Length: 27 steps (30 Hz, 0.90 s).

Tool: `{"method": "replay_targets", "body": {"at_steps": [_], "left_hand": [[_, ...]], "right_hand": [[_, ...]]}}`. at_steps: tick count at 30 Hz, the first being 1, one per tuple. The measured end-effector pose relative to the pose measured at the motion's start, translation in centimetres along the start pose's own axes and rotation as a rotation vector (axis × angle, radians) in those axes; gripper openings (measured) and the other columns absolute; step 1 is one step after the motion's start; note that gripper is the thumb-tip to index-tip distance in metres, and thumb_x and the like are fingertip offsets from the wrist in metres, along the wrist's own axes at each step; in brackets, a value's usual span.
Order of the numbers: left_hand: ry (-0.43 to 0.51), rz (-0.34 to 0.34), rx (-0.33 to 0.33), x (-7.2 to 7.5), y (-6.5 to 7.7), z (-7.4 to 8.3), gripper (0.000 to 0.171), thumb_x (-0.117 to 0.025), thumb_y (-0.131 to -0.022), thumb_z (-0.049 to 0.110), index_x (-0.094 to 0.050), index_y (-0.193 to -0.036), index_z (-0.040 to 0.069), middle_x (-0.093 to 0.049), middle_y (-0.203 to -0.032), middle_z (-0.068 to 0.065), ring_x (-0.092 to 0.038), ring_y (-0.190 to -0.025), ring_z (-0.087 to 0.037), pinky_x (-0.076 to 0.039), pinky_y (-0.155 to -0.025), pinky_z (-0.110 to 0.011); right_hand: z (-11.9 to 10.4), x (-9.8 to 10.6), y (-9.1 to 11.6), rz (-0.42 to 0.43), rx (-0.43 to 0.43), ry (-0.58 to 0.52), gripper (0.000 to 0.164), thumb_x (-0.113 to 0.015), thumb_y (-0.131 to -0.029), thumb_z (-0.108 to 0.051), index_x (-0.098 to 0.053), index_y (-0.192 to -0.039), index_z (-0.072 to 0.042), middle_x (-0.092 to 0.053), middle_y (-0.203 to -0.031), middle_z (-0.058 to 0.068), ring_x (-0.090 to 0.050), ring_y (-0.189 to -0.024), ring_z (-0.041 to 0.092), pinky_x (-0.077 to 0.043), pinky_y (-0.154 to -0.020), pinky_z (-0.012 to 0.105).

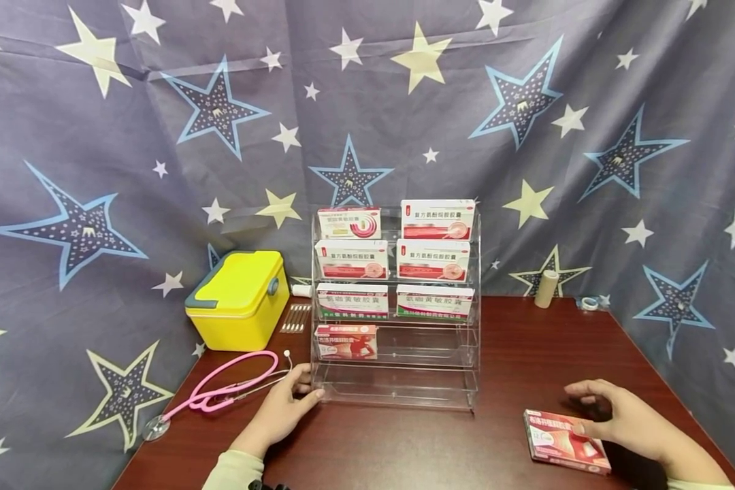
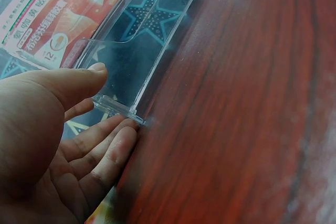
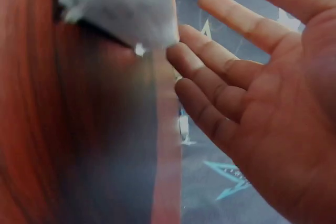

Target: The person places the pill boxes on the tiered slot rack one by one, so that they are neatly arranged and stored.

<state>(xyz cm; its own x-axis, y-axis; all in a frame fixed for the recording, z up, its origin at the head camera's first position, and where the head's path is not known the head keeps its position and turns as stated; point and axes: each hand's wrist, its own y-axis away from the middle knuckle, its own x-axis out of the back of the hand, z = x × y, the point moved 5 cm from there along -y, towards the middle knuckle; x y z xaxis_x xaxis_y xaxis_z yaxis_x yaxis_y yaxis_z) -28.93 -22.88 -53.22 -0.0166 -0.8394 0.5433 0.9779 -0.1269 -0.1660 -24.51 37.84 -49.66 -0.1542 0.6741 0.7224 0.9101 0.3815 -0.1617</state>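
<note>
A clear tiered display rack (image 1: pixel 398 393) stands on the table with medicine boxes on its upper tiers. My left hand (image 1: pixel 282 412) is at the rack's lower left corner, fingers extended beside its base and thumb raised in the left wrist view. One red medicine box (image 1: pixel 346 341) sits on the left of the second tier from the bottom. At the right, a similar red medicine box (image 1: pixel 557 446) lies flat, low over the table. Over its right end is my right hand (image 1: pixel 633 422), thumb overlapping the box and the other fingers loosely spread. The right wrist view shows the box end (image 3: pixel 126 11) beside the fingertips.
A yellow case (image 1: pixel 233 320) with grey latches stands left of the rack, cotton swabs (image 1: pixel 296 318) beside it. A pink stethoscope (image 1: pixel 199 398) lies near the left hand. Behind on the right are a beige roll (image 1: pixel 546 289) and a tape roll (image 1: pixel 588 303). Star-patterned cloth surrounds the table.
</note>
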Motion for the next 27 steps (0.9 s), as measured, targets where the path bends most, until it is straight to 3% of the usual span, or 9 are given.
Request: {"method": "replay_targets", "body": {"at_steps": [5,13,21,27], "left_hand": [[0.013,-0.004,0.003,0.0,0.0,0.0,0.045,-0.082,-0.093,0.023,-0.063,-0.133,0.017,-0.071,-0.109,0.000,-0.069,-0.102,-0.015,-0.053,-0.093,-0.037],[0.010,-0.001,-0.002,-0.1,0.0,-0.1,0.045,-0.082,-0.093,0.023,-0.063,-0.133,0.017,-0.071,-0.109,0.001,-0.069,-0.101,-0.015,-0.053,-0.093,-0.036],[0.011,-0.001,-0.007,-0.1,0.0,0.0,0.045,-0.082,-0.093,0.022,-0.062,-0.133,0.018,-0.071,-0.109,0.001,-0.070,-0.101,-0.015,-0.053,-0.093,-0.035],[0.010,-0.003,-0.004,-0.1,0.0,-0.1,0.045,-0.082,-0.093,0.023,-0.062,-0.133,0.018,-0.071,-0.109,0.001,-0.070,-0.100,-0.014,-0.053,-0.093,-0.036]], "right_hand": [[0.8,0.1,0.7,-0.060,0.023,-0.024,0.051,-0.087,-0.084,-0.009,-0.063,-0.126,0.006,-0.070,-0.117,-0.001,-0.063,-0.096,0.008,-0.053,-0.077,0.024],[1.4,-0.1,1.3,-0.132,0.008,-0.070,0.049,-0.086,-0.084,-0.006,-0.063,-0.124,0.010,-0.069,-0.111,-0.002,-0.058,-0.088,0.005,-0.052,-0.072,0.026],[1.3,-0.2,1.4,-0.147,0.025,-0.058,0.024,-0.084,-0.086,-0.007,-0.075,-0.108,-0.006,-0.064,-0.092,-0.006,-0.056,-0.076,0.012,-0.045,-0.062,0.026],[1.3,-0.4,1.3,-0.154,0.036,-0.097,0.021,-0.083,-0.086,-0.003,-0.074,-0.105,-0.008,-0.066,-0.090,-0.004,-0.056,-0.075,0.008,-0.045,-0.061,0.026]]}}
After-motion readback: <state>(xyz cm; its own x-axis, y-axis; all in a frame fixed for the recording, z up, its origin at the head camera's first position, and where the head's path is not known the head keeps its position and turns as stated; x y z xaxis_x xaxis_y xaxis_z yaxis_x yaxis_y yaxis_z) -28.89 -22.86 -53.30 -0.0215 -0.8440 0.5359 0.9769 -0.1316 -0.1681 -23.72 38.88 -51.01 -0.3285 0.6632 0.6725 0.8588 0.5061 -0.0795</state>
